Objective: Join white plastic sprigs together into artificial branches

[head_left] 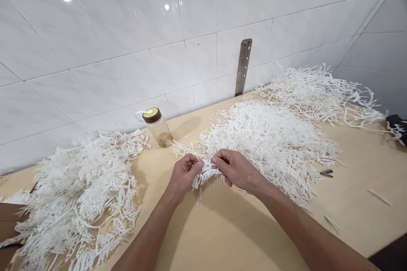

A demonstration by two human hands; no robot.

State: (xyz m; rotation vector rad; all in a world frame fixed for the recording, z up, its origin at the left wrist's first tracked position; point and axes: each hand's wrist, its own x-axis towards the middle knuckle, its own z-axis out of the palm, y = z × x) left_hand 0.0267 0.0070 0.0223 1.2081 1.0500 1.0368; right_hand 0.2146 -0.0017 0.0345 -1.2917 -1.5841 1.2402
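Observation:
Both hands meet at the near left edge of a large heap of white branching plastic sprigs (260, 135). My left hand (186, 173) is closed, thumb and fingers pinching one side of a white branching sprig (208, 170). On its other side, my right hand (233, 168) pinches the same sprig between thumb and fingers. The sprig's fine tips hang down between the hands, above the tabletop. Exactly where the fingertips grip is partly hidden.
A clear bottle (160, 131) with a dark and yellow lid stands behind my left hand. At the left lies a pile of fuller white branches (85, 190); long white stems (318, 93) lie back right. A metal bracket (243, 67) leans against the tiled wall. Loose bits lie right.

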